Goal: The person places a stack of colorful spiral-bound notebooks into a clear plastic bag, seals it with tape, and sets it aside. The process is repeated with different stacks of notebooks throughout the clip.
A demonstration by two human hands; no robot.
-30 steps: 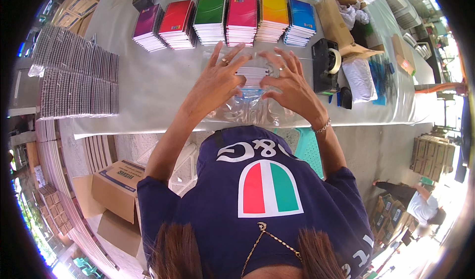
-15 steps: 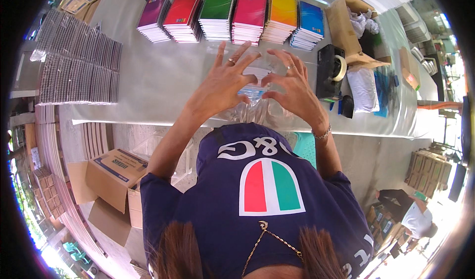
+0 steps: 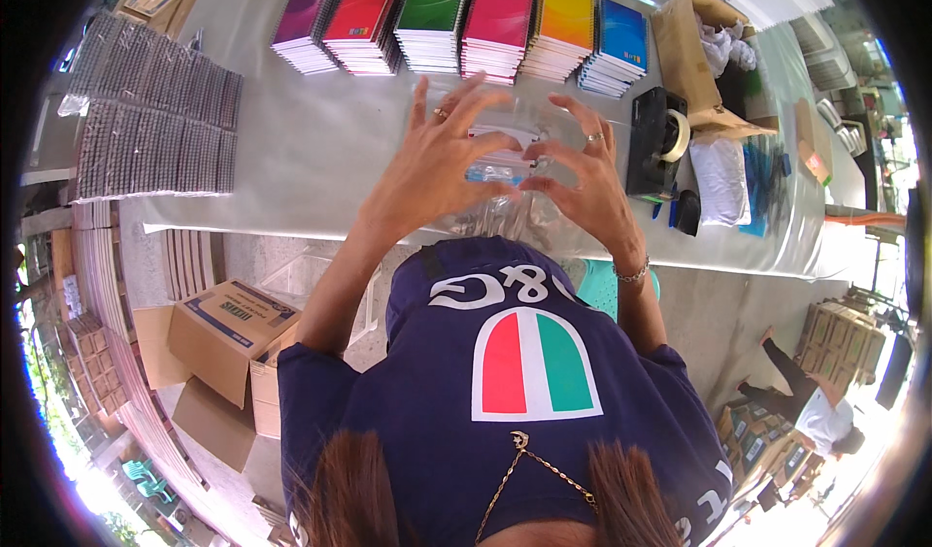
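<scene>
A small clear-plastic-wrapped pack (image 3: 500, 171), with white and blue showing through, lies near the table's front edge. My left hand (image 3: 442, 154) arches over its left side, fingers spread and curved, thumb and forefinger apart. From the right, my right hand (image 3: 582, 168) curves over the same pack with its fingers also apart. Both thumbs and forefingers come close together above the pack; whether they pinch the film cannot be made out. Beyond the hands stand stacks of spiral notebooks: purple (image 3: 303, 18), red (image 3: 362, 11), green (image 3: 433, 3), pink (image 3: 497, 18), yellow (image 3: 566, 13) and blue (image 3: 621, 37).
A black tape dispenser (image 3: 652, 144) stands right of my hands, beside a white packet (image 3: 720, 183) and an open carton (image 3: 689, 57). Wrapped notebook stacks (image 3: 155, 110) fill the table's left. An open box (image 3: 233, 319) sits below left. Another person (image 3: 825, 421) is at lower right.
My thumbs and forefingers have drawn closer together over the pack. The view has shifted slightly. The other person at lower right shows more fully.
</scene>
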